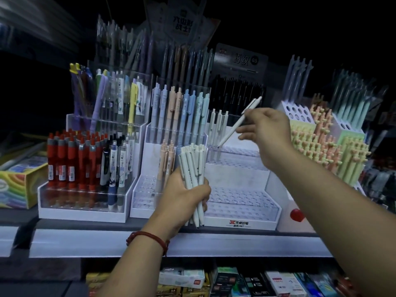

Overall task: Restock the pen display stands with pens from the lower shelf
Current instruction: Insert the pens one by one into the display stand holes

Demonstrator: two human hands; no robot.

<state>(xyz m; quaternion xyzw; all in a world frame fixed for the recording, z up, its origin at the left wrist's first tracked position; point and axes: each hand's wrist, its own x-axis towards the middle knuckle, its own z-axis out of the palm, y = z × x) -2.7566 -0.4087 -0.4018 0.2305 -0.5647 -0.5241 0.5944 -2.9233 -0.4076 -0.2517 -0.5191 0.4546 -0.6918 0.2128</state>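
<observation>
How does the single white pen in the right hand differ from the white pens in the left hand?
The single white pen is pinched alone by the right hand, tilted, its tip at the stepped clear stand. The bunch of white pens is fisted in the left hand, nearly upright, lower down. Both look identical.

I see pale mint-white plastic pens [192, 179], a single white pen [240, 123], red-barrelled pens [72, 159] with grey collars, pastel blue and peach pens [177, 108], a rainbow-swirled box [19, 185], and a red beaded bracelet [150, 239].
</observation>
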